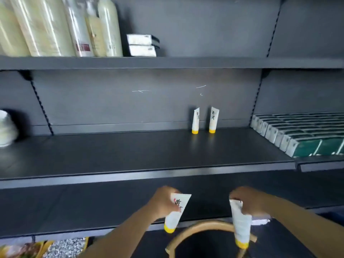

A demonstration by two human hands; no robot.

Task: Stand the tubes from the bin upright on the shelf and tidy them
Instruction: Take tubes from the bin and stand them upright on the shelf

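Two white tubes with yellow caps stand cap-down at the back of the dark middle shelf (130, 155): one tube (195, 120) to the left of the other (213, 120), a small gap between them. My left hand (163, 202) grips a third tube (176, 213) near its crimped end, cap pointing down. My right hand (247, 201) pinches a fourth tube (240, 224) by its crimped top, cap hanging down. Both hands are below the middle shelf's front edge, above a bin with a curved wooden handle (201, 227).
Rows of green and white boxes (301, 135) fill the shelf section to the right. Tall pale bottles (78, 27) and two small boxes (142, 45) stand on the upper shelf. A white round container (5, 127) sits at the far left. A lower shelf (74, 211) lies behind my hands.
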